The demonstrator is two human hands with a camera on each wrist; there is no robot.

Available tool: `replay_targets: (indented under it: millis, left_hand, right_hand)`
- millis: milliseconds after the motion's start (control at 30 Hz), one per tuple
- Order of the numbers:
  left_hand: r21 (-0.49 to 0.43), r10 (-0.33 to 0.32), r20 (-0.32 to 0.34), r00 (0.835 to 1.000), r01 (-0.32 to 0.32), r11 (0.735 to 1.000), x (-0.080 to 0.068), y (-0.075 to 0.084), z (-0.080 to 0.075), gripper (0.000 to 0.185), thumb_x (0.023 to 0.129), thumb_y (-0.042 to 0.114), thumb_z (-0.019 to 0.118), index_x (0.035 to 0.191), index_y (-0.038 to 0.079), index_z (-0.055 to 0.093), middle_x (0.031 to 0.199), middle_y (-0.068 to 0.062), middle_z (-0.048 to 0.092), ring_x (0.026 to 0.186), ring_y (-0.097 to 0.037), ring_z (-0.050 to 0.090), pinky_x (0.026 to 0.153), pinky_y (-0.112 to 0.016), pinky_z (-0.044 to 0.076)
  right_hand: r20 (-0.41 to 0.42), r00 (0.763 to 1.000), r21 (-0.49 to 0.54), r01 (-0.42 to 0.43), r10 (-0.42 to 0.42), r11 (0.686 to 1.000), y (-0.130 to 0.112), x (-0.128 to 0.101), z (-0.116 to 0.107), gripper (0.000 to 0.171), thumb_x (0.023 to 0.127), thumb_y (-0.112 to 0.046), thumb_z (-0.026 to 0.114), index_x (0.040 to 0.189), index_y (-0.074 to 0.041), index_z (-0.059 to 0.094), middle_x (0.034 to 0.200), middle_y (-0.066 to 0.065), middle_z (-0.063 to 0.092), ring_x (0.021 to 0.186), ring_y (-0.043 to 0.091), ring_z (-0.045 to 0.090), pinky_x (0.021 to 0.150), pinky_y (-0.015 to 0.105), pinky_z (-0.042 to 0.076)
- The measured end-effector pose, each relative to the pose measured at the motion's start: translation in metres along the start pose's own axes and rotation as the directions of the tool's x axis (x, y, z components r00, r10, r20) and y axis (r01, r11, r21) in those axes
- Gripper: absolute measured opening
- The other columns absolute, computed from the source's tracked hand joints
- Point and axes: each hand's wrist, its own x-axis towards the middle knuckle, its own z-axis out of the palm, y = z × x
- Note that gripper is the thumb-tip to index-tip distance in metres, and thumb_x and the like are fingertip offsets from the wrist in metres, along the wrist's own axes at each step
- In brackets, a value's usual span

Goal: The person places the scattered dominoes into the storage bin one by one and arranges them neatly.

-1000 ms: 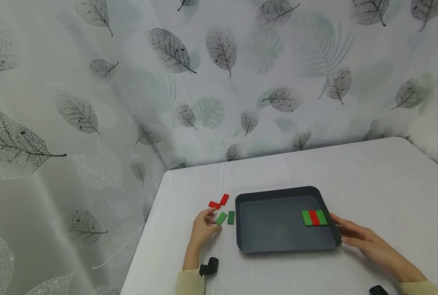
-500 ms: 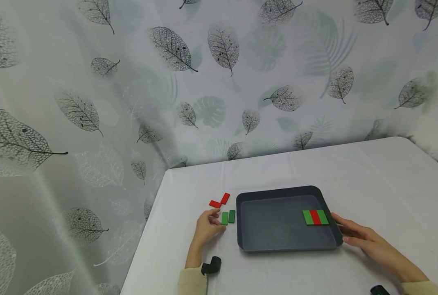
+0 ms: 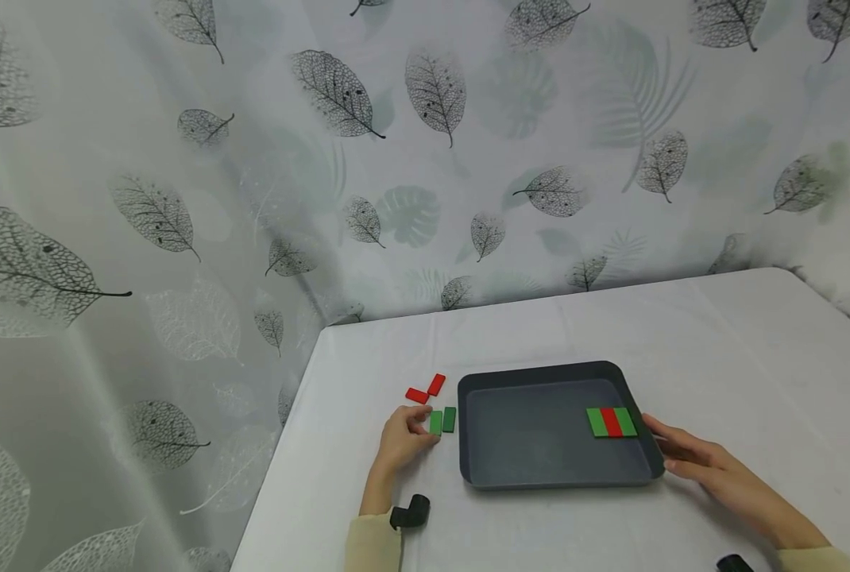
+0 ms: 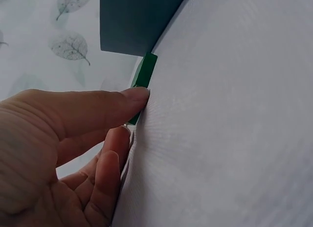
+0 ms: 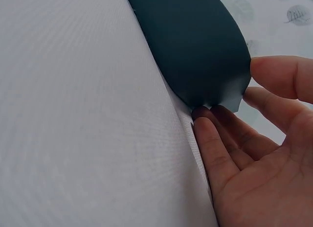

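My left hand (image 3: 401, 439) pinches a light green rectangular tile (image 3: 435, 423) between thumb and fingers, low over the white tabletop. Just right of it lies a dark green tile (image 3: 450, 419), close to the tray's left side. In the left wrist view the thumb (image 4: 132, 96) overlaps a green edge. At the tray's right side my right hand (image 3: 707, 461) touches the outer wall of the dark grey tray (image 3: 525, 445) with extended fingers; the right wrist view has the fingertips at the tray's wall (image 5: 195, 46). Inside the tray, a red tile (image 3: 612, 422) sits between two green tiles (image 3: 596, 423).
Two red tiles, one slanted (image 3: 417, 396) and one more upright (image 3: 436, 384), lie beyond my left hand. White cloth (image 3: 554, 532) covers the table. A leaf-patterned curtain (image 3: 411, 159) hangs behind it and along its left.
The light green tile has turned from slanted to nearly parallel with the dark green one and moved closer to it. My left hand has shifted slightly right; the right hand stays at the tray.
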Motion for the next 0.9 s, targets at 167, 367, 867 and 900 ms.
replay_targets:
  millis: [167,367,867,900]
  left_hand:
    - [0.008,-0.005,-0.009,1.0,0.005,1.0,0.0,-0.001,0.001,0.041,0.073,0.002,0.081,0.112,0.004,0.071,0.1,-0.01,0.063,0.068,-0.009,0.053,0.065,-0.022,0.045]
    - [-0.003,-0.033,-0.019,0.999,0.033,0.999,0.001,-0.001,0.002,0.041,0.073,0.005,0.082,0.113,0.005,0.07,0.101,-0.01,0.065,0.07,-0.01,0.055,0.066,-0.022,0.046]
    - [-0.209,-0.033,-0.084,0.996,0.015,0.978,-0.002,0.016,-0.008,0.044,0.074,-0.006,0.078,0.116,0.0,0.068,0.102,-0.017,0.067,0.082,-0.018,0.064,0.07,-0.019,0.054]
    - [-0.222,-0.014,-0.092,0.996,-0.007,0.975,-0.002,0.021,-0.009,0.044,0.074,-0.006,0.078,0.116,-0.001,0.067,0.102,-0.017,0.067,0.083,-0.019,0.065,0.07,-0.019,0.054]
  right_hand:
    - [-0.003,1.0,-0.002,-0.01,0.01,1.0,-0.001,0.0,0.001,0.061,0.101,-0.019,0.052,0.153,-0.001,0.025,0.127,-0.048,0.032,0.109,-0.03,0.034,0.083,0.008,0.04]
    - [-0.001,1.0,0.008,0.005,-0.005,1.0,-0.001,-0.001,0.0,0.06,0.101,-0.017,0.05,0.153,0.0,0.025,0.128,-0.048,0.032,0.11,-0.03,0.033,0.083,0.007,0.04]
    - [-0.018,0.997,-0.024,0.075,-0.076,0.997,0.0,-0.002,0.0,0.058,0.101,-0.017,0.051,0.152,-0.001,0.028,0.132,-0.046,0.032,0.113,-0.03,0.033,0.085,0.005,0.038]
    - [-0.019,0.997,-0.02,0.079,-0.079,0.997,-0.001,-0.002,0.001,0.058,0.101,-0.017,0.051,0.152,-0.001,0.028,0.133,-0.046,0.032,0.114,-0.03,0.033,0.085,0.004,0.037]
